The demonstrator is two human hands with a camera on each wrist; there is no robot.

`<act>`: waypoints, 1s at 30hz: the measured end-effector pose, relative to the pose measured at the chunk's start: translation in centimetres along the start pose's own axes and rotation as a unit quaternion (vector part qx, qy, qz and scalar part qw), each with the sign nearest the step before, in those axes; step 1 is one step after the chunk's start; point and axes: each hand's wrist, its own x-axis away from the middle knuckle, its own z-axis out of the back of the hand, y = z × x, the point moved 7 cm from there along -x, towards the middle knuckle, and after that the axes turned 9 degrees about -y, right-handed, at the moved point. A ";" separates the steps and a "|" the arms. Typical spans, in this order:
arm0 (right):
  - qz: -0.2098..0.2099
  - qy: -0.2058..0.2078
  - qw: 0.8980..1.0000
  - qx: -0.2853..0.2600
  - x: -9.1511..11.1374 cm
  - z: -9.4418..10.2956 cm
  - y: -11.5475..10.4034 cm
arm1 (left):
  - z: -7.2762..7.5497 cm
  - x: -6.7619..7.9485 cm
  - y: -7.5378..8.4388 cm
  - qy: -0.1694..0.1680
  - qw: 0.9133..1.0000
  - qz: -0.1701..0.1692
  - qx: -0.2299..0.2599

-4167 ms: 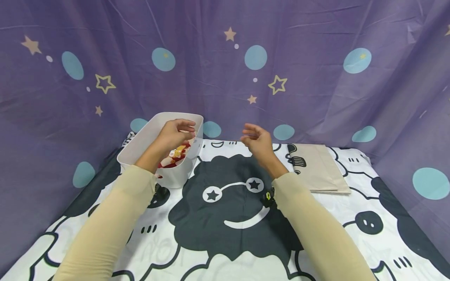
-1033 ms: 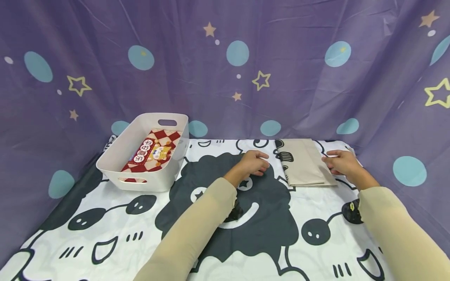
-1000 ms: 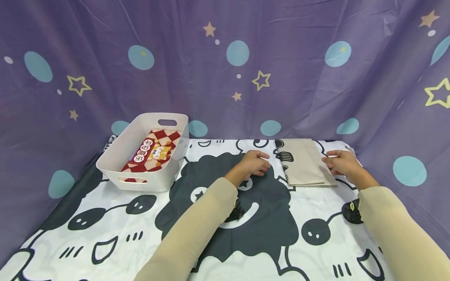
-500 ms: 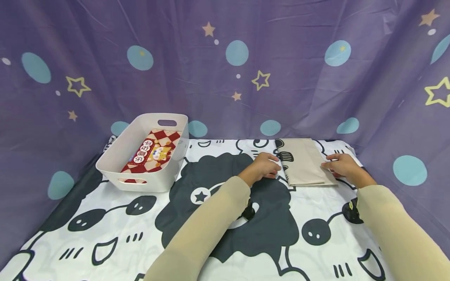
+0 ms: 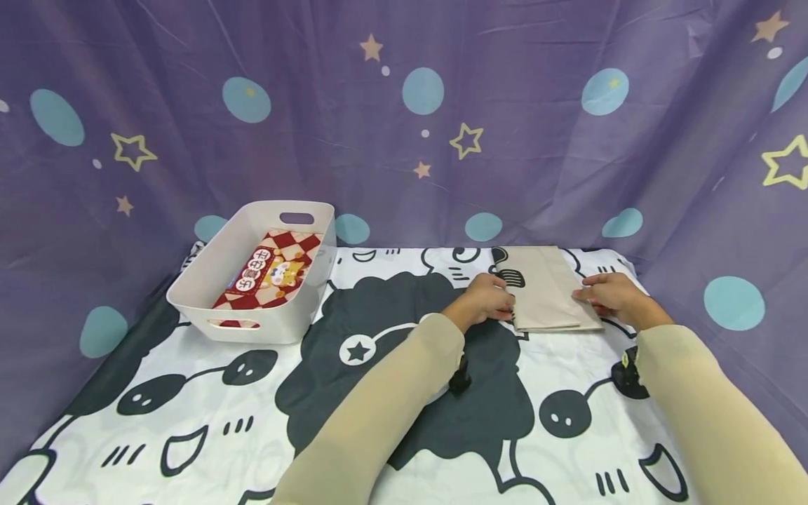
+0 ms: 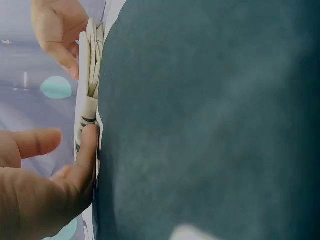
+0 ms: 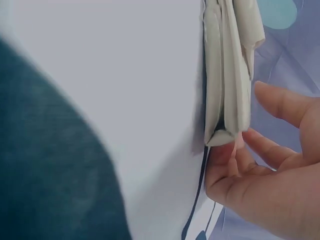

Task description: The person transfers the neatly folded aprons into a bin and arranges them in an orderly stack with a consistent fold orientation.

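A folded beige cloth (image 5: 544, 291) with black printed shapes along its left side lies at the back right of the table. My left hand (image 5: 485, 300) is at its left edge; in the left wrist view a fingertip meets the folded layers (image 6: 91, 75) while the thumb stands apart. At the opposite edge is my right hand (image 5: 617, 294). The right wrist view shows its fingers (image 7: 227, 167) reaching under the cloth's corner, partly hidden, with the thumb raised off the layers. Neither hand pinches the cloth.
At the back left stands a white plastic basket (image 5: 295, 319) with handle holes. Inside lies a red and cream checked item (image 5: 278, 270) with a cartoon animal and lettering. A black and white printed tablecloth (image 5: 208, 393) covers the table, and a purple curtain (image 5: 353, 154) hangs behind.
Both hands have moved from the basket side over to the folded cloth. In the last second the left hand slid right to the cloth's left edge, and the right hand closed in slightly.
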 end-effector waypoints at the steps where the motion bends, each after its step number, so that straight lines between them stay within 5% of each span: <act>1: -0.001 -0.002 1.000 -0.006 0.0 0.0 0.0 | 0.0 0.0 0.0 0.016 1.000 0.001 -0.001; 7: -0.012 -0.015 1.000 -0.022 -0.1 -0.3 0.0 | 0.4 0.1 -0.1 0.101 0.994 0.020 -0.020; 20: 0.024 -0.069 0.992 -0.100 0.0 -0.2 -0.2 | -0.2 0.1 0.1 0.093 0.994 0.030 -0.053; 30: 0.044 -0.060 0.988 -0.135 0.1 -0.4 -1.5 | 0.0 0.2 0.9 0.103 0.992 0.007 -0.072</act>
